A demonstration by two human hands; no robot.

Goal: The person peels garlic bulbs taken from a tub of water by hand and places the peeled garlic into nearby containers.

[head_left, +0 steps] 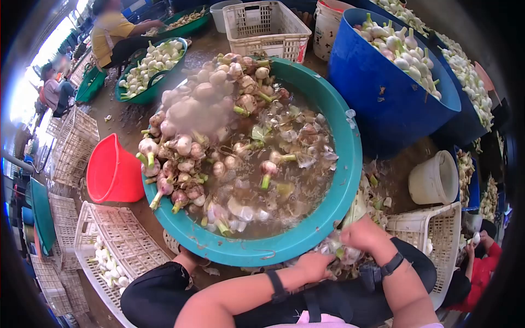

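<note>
Looking at grubby garlic bulbs (183, 145) heaped over the left and far side of the teal tub (343, 136), a few loose in its murky water (301, 191). Just off the tub's near rim: left hand (317, 266) reaching inward, fingers curled beside a clump of papery skins (347, 252). By the tub's near-right edge: right hand (363, 234) angled in, curled fist-like. Can't tell about either grip, fingertips tucked out of sight. Also hard to make out: bulbs behind a hazy smear (197, 106) at the tub's far left.
</note>
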